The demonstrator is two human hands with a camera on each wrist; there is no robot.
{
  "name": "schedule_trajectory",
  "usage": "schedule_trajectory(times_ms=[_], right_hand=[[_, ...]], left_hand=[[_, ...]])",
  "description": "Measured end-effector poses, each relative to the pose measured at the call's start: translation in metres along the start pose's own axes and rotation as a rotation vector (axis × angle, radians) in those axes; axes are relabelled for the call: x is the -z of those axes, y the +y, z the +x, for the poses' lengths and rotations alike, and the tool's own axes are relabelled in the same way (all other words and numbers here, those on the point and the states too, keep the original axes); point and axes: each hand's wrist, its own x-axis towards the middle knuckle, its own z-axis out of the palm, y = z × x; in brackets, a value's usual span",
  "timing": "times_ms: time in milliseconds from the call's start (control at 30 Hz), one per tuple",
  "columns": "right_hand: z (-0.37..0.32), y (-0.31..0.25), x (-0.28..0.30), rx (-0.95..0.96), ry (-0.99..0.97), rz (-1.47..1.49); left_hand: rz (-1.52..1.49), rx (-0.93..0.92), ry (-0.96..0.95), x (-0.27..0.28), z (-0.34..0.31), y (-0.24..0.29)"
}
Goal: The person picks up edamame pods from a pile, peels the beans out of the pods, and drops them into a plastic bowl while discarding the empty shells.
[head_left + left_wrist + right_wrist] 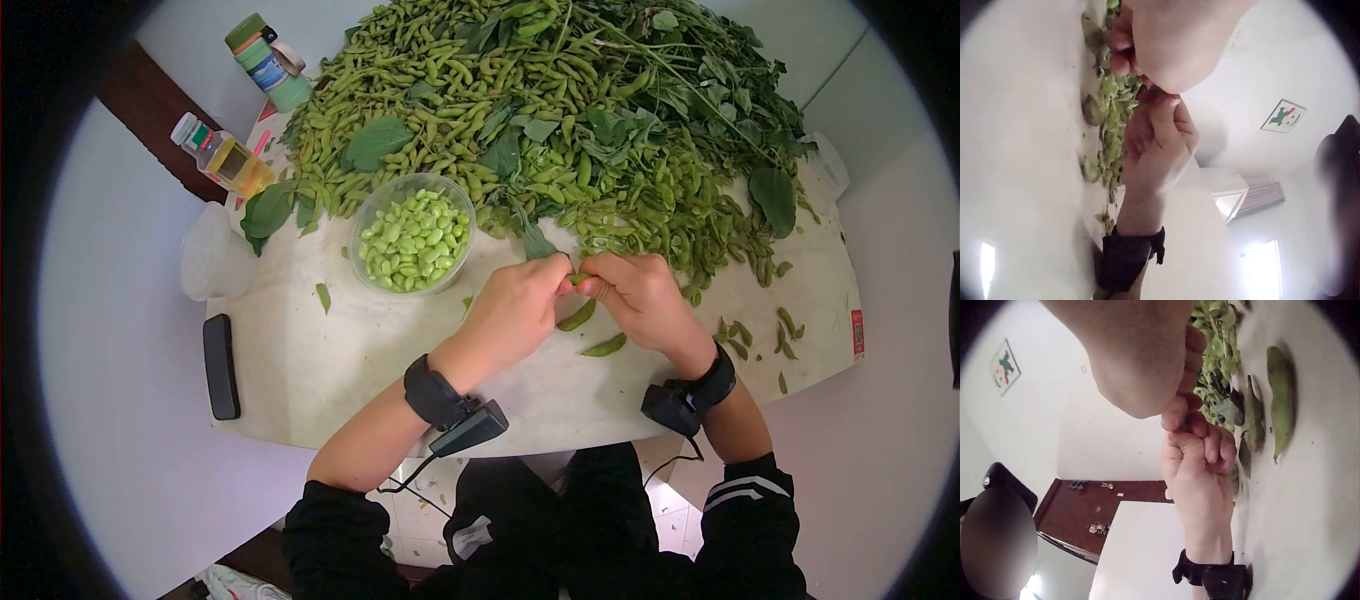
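Both hands meet over the table at the front of a large heap of edamame pods. Between the fingertips is one small green edamame pod, pinched by my left hand on one side and my right hand on the other. In both wrist views the curled fingers hide most of that pod. Just below the hands lie two loose pods, also seen as plump green pods in the right wrist view. Left of my left hand stands a clear plastic bowl holding many shelled green beans.
Flattened pale pods spread right of centre, with leafy stems behind. Along the left are a green bottle, a bottle of yellow liquid, a translucent tub and a black phone. Loose pods lie near the right edge.
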Motion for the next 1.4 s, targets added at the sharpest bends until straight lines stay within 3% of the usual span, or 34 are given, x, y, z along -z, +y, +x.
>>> schedule_trajectory(times_ms=[233,567,633,767,833,933,1067,1167,1233,1400], right_hand=[[0.000,-0.003,0.000,-0.154,-0.071,0.185],[-0.001,0.006,0.000,-0.294,-0.114,0.475],[-0.003,0.010,0.004,-0.607,-0.407,0.878],[0.001,-0.003,0.000,-0.530,-0.297,0.839],[0.002,-0.004,-0.004,-0.338,-0.093,0.673],[0.002,-0.003,0.000,-0.362,-0.098,0.639],[-0.001,0.005,-0.006,-0.388,-0.092,0.759],[-0.001,0.007,-0.005,-0.411,-0.076,0.819],[0.002,-0.001,0.001,-0.541,-0.136,0.893],[0.004,-0.007,0.000,-0.498,-0.125,0.788]], left_hand=[[0.138,-0.140,0.077,-0.001,-0.002,-0.003],[0.202,-0.191,0.085,0.002,-0.002,0.000],[0.280,-0.286,0.143,0.006,0.001,0.004],[0.140,-0.203,0.158,0.007,-0.001,0.004],[-0.055,0.010,0.096,0.004,-0.002,0.007],[-0.231,0.125,0.117,-0.001,0.000,0.002],[-0.200,0.139,0.130,0.002,0.001,0.001],[-0.212,0.012,0.183,-0.002,0.001,-0.002],[-0.258,0.030,0.185,-0.001,0.002,0.001],[-0.208,-0.040,0.229,0.002,0.004,0.003]])
